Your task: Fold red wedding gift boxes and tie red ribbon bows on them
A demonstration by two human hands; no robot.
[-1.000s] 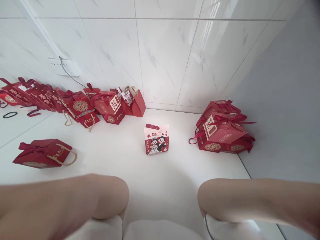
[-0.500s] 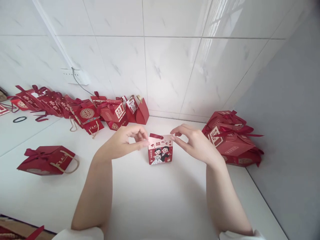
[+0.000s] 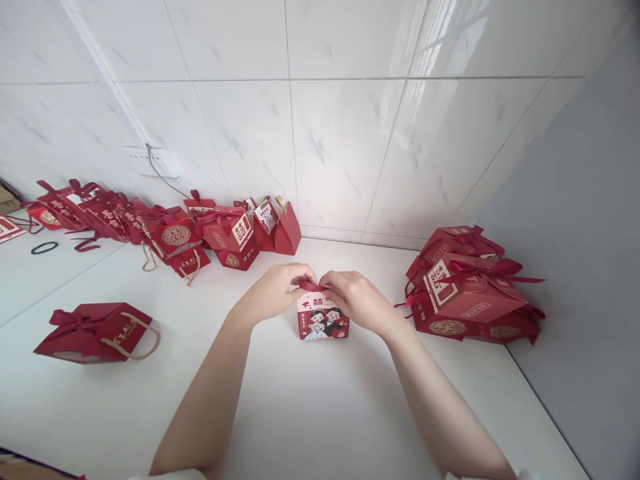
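A small red and white box [image 3: 323, 323] printed with a cartoon couple stands upright on the white table, in the middle of the view. A dark red ribbon [image 3: 311, 287] lies along its top edge. My left hand [image 3: 283, 287] pinches the ribbon at the box's upper left. From the right, my right hand [image 3: 350, 293] is closed on the ribbon near the top right corner, and its fingers cover part of the printed characters. Both hands are close together, with the ribbon between them.
A red bag-shaped box [image 3: 95, 333] with a rope handle lies at the left. Red gift boxes [image 3: 225, 233] line the tiled wall at the back left. More boxes [image 3: 470, 287] are piled at the right. A black ring [image 3: 45, 248] lies far left.
Both hands have moved inward from the box's sides, closer to each other, and have taken hold of the ribbon at the top. The view has shifted slightly.
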